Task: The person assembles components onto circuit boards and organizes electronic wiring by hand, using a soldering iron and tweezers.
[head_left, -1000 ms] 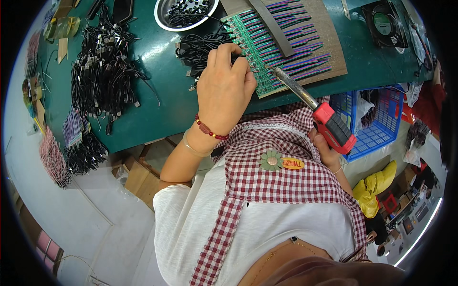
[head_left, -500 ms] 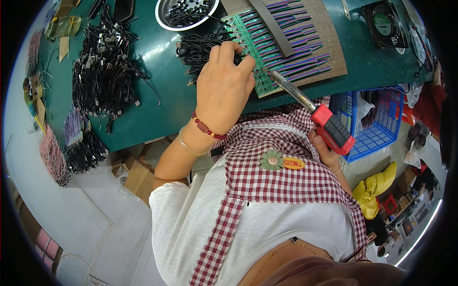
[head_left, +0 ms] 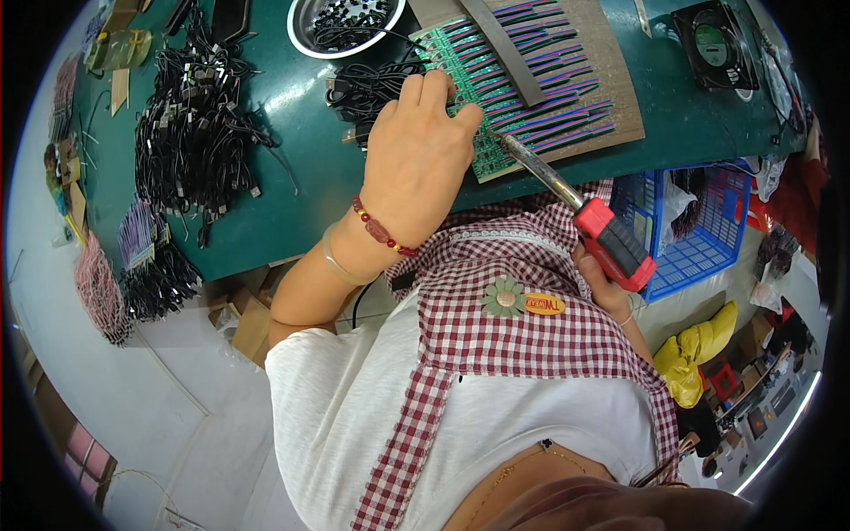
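Right hand point(head_left: 600, 276): nearest to us, low beside the checked apron, closed around the red-and-black plastic handle of the soldering iron point(head_left: 567, 205).

Soldering iron: its long axis runs on a diagonal, handle toward our right hip, grey metal shaft rising up and left; the tip points at the near edge of the row of green circuit boards point(head_left: 460, 66) and ends just beside the left hand's fingertips.

Left hand point(head_left: 421, 159): palm down over the near end of the boards, fingers curled and pressing there; whether anything is pinched beneath them we cannot tell. This hand is the nearer of the two to the boards.

Green circuit boards: laid side by side on a brown rectangular mat point(head_left: 611, 80) on the dark green table point(head_left: 292, 177), with pink-and-purple wire leads point(head_left: 553, 88) trailing right.

Beyond: round metal bowl of small black parts point(head_left: 345, 22); left, a heap of black cables point(head_left: 190, 133).
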Available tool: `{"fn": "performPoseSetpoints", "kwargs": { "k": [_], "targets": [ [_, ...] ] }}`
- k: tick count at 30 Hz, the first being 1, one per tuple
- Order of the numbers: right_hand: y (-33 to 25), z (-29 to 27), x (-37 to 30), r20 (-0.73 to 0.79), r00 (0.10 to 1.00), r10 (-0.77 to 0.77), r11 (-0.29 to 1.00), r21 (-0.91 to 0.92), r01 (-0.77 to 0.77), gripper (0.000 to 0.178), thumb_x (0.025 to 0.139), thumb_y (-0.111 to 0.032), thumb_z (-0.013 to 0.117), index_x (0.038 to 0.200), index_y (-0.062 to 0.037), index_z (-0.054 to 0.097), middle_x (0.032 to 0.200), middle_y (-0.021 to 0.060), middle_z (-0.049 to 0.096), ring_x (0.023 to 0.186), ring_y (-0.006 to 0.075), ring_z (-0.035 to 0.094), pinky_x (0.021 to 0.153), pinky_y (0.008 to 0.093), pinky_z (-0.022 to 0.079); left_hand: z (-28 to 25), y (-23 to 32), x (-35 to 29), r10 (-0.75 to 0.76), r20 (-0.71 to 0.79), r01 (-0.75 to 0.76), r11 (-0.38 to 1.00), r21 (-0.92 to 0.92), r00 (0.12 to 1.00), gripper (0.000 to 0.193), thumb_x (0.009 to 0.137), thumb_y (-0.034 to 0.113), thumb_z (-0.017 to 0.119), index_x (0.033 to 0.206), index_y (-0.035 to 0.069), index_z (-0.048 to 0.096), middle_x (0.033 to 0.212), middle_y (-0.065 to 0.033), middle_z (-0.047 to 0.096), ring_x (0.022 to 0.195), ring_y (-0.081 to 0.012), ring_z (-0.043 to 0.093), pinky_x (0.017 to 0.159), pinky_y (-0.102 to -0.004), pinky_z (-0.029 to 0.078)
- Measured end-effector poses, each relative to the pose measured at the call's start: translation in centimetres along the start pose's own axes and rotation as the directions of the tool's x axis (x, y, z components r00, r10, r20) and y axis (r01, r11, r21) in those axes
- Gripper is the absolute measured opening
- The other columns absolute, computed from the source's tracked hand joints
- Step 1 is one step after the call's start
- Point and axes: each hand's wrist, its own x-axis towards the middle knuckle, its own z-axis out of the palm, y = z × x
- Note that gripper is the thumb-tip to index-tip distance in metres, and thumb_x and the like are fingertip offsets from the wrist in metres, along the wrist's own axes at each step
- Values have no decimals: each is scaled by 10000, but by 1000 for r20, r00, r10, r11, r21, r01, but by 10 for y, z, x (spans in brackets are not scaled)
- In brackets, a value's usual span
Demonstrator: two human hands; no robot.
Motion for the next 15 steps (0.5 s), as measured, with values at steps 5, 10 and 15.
{"fn": "performPoseSetpoints", "kwargs": {
  "k": [5, 10, 15],
  "targets": [
    [5, 3, 0, -24, 999, -33, 997, -68, 31, 204, 682, -107, 660, 862, -24, 609, 756, 100, 566, 599, 233, 550, 523, 316, 421, -3, -2, 2, 34, 32, -34, 999, 5, 999, 130, 664, 64, 643, 785, 62, 594, 932, -83, 526, 879, -253, 514, 717, -341, 464],
    [-3, 3, 3, -26, 995, -98, 984, -150, 93, 201, 680, -113, 662, 856, -29, 614, 755, 97, 574, 604, 237, 556, 524, 318, 424, -4, -2, 4, 44, 66, -45, 999, 22, 997, 133, 665, 65, 644, 788, 62, 594, 932, -84, 519, 892, -249, 509, 729, -338, 459],
    [-7, 1, -1, -80, 997, -7, 1000, 18, 8, 148, 711, -114, 645, 835, -35, 628, 772, 93, 608, 651, 243, 580, 591, 319, 452, -5, -3, 5, 65, 77, -68, 997, 40, 995, 140, 664, 64, 646, 795, 65, 596, 931, -82, 513, 888, -243, 506, 726, -336, 457]
  ]
}}
